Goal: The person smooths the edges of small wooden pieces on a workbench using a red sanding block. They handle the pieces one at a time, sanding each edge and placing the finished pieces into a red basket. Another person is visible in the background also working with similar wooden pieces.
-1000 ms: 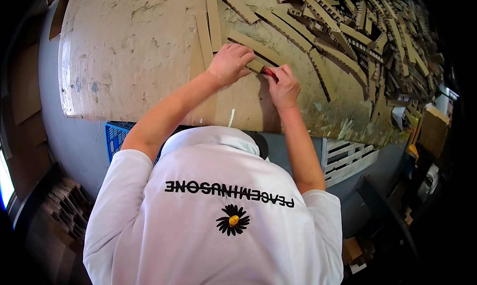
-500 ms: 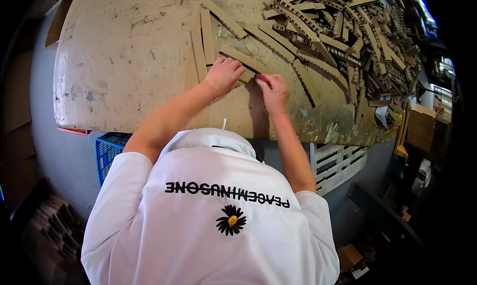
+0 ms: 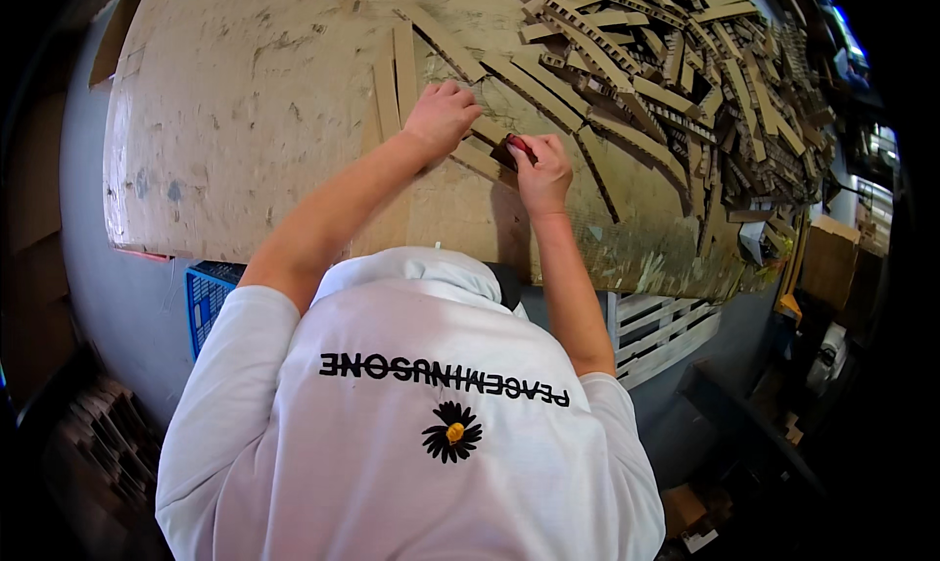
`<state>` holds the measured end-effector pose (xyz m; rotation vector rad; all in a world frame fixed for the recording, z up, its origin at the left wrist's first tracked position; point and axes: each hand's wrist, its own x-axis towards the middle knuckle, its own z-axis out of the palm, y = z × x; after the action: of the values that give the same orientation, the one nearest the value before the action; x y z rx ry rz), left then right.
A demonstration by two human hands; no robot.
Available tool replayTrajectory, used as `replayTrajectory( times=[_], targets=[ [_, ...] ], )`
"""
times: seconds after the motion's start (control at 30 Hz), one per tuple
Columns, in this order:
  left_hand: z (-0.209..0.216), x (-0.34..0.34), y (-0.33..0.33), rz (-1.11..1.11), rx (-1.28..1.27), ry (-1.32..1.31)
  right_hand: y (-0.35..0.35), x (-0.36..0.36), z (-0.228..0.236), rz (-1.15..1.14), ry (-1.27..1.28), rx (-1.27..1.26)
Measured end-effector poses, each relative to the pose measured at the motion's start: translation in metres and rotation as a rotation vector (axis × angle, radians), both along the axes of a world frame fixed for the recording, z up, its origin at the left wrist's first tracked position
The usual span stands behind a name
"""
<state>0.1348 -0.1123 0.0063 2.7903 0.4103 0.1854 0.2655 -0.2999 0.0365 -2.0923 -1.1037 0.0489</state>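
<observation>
1. A scuffed, cardboard-covered worktop fills the upper part of the view, in a cluttered workshop with a blue crate and a white slatted pallet below its near edge.
2. A heap of cut cardboard strips covers the right side of the worktop, many showing their corrugated edges.
3. Two longer strips lie side by side, apart from the heap, just left of the hands.
4. The person's left hand rests palm down on a cardboard strip near the middle of the worktop, fingers pressed together and curled over it.
5. The right hand sits just beside the left, its fingers closed around a small red-handled tool that meets the same strip; the tool's tip is hidden.
6. Both forearms reach up from the lower edge, above a white shirt with a daisy print.
7. At the far right, a brown cardboard box stands beyond the worktop's corner.
</observation>
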Motion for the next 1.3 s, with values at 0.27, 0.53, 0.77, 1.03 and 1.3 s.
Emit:
replayTrajectory(
  times=[0.27, 0.53, 0.77, 1.03, 1.3],
  targets=[
    [-0.006, -0.002, -0.002, 0.011, -0.004, -0.063, 0.009, 0.005, -0.007, 0.038, -0.082, -0.077],
    [-0.005, 0.0, 0.001, 0.002, 0.001, -0.053, 0.008, 0.006, -0.007, 0.061, -0.064, -0.112],
    [-0.005, -0.004, 0.003, -0.011, -0.031, -0.114, 0.009, 0.005, -0.01, 0.066, -0.102, -0.126],
    [0.025, -0.005, -0.01, -0.163, -0.011, 0.069, 0.008, 0.007, -0.006, 0.084, -0.139, -0.095],
    [0.022, 0.004, -0.012, -0.244, 0.042, 0.032, 0.006, 0.011, -0.006, 0.034, -0.085, 0.049]
  ],
)
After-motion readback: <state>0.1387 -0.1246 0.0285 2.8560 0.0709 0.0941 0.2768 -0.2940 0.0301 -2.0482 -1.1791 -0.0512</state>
